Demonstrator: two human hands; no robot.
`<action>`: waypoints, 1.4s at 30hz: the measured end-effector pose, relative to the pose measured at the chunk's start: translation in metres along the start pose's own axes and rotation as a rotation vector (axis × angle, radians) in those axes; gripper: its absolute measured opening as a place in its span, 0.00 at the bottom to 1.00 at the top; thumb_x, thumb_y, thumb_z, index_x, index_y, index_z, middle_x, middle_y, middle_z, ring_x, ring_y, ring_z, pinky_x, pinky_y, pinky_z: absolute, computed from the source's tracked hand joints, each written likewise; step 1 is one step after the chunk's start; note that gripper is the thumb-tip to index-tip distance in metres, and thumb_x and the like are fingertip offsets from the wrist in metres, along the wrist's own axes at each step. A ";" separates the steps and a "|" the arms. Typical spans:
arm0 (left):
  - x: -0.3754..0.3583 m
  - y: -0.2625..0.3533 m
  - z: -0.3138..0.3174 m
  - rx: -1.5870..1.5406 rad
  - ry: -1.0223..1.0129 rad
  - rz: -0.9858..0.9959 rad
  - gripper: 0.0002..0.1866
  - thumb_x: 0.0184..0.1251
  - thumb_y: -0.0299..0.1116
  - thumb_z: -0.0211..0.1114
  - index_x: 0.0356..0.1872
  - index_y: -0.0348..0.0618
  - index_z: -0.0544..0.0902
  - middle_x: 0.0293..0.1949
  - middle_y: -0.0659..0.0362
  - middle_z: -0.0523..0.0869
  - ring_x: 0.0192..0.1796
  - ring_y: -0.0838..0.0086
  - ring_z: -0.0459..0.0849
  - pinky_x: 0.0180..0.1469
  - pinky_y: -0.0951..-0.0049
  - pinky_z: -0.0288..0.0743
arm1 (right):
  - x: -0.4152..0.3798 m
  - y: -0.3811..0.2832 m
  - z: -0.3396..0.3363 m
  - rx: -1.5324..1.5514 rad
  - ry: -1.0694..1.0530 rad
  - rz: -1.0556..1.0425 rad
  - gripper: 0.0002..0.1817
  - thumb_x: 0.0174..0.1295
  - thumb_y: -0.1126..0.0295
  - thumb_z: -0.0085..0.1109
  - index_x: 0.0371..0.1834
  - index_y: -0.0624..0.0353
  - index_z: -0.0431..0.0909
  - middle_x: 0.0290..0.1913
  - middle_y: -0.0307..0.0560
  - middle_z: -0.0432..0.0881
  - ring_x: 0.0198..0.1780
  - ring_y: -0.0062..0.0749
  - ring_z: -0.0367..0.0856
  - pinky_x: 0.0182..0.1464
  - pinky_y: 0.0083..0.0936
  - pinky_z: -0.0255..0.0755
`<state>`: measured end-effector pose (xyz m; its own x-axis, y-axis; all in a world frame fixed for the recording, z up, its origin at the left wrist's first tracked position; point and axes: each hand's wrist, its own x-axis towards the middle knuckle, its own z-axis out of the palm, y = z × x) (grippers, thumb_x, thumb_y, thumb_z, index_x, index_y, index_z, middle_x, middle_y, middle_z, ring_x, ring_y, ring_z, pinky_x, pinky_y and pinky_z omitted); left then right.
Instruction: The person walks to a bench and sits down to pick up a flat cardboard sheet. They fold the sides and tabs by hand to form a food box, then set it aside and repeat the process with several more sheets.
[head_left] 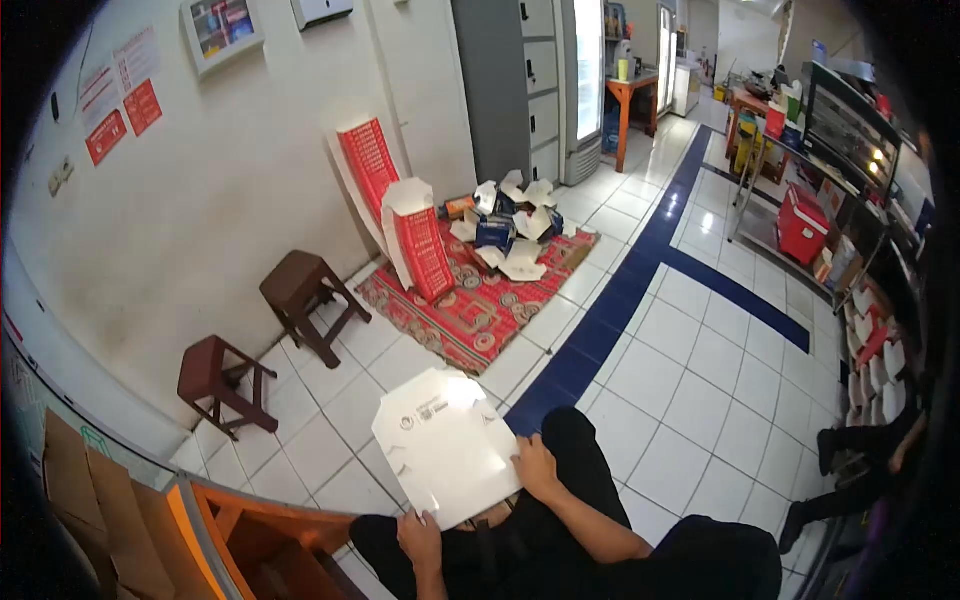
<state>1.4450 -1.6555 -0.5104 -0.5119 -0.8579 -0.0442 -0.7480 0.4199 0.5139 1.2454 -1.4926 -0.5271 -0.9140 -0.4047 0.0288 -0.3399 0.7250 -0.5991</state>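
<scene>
A flat white cardboard sheet (447,445) with cut corners, small slits and a printed logo lies tilted over my lap. My left hand (420,538) pinches its lower left corner, thumb on top. On the right edge, my right hand (537,468) grips the sheet with its fingers partly hidden. Beyond it, two leaning stacks of red and white cartons (425,250) stand on a red patterned mat (480,325), beside a pile of folded white and dark blue boxes (515,228).
Two brown stools (300,290) stand left by the wall. An orange wooden unit (255,530) and brown cardboard (100,500) are at lower left. A metal rack with a red cooler (803,225) is at right. Another person's dark-clothed legs (860,440) show at the right edge.
</scene>
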 end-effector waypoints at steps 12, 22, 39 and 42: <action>0.007 0.001 0.015 -0.288 0.121 0.022 0.23 0.60 0.33 0.66 0.54 0.31 0.78 0.42 0.44 0.85 0.45 0.51 0.84 0.48 0.58 0.76 | 0.005 -0.005 -0.001 0.111 0.005 -0.027 0.14 0.59 0.68 0.60 0.49 0.56 0.79 0.41 0.49 0.80 0.49 0.46 0.76 0.47 0.45 0.71; 0.012 0.011 -0.007 -0.288 0.066 0.252 0.22 0.61 0.23 0.57 0.58 0.31 0.75 0.48 0.40 0.83 0.44 0.48 0.85 0.48 0.57 0.77 | 0.006 -0.027 -0.037 0.373 -0.090 -0.092 0.16 0.60 0.72 0.59 0.53 0.55 0.76 0.52 0.56 0.82 0.48 0.52 0.84 0.47 0.41 0.76; 0.009 0.070 -0.007 0.316 0.259 0.377 0.23 0.62 0.38 0.64 0.58 0.42 0.78 0.53 0.53 0.80 0.58 0.56 0.78 0.65 0.43 0.62 | -0.020 -0.026 -0.032 0.100 -0.350 -0.405 0.27 0.60 0.81 0.47 0.63 0.49 0.73 0.64 0.51 0.75 0.56 0.50 0.80 0.57 0.39 0.75; 0.006 0.103 0.013 -0.291 0.022 0.145 0.19 0.66 0.41 0.63 0.50 0.38 0.82 0.43 0.50 0.84 0.45 0.56 0.84 0.54 0.50 0.74 | -0.025 -0.017 -0.034 0.212 -0.362 -0.409 0.29 0.58 0.84 0.47 0.65 0.52 0.71 0.63 0.53 0.75 0.62 0.49 0.75 0.62 0.38 0.70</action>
<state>1.3589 -1.6135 -0.4691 -0.5926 -0.8029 0.0637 -0.5143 0.4381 0.7373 1.2664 -1.4762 -0.4904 -0.5714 -0.8198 0.0389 -0.5632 0.3573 -0.7451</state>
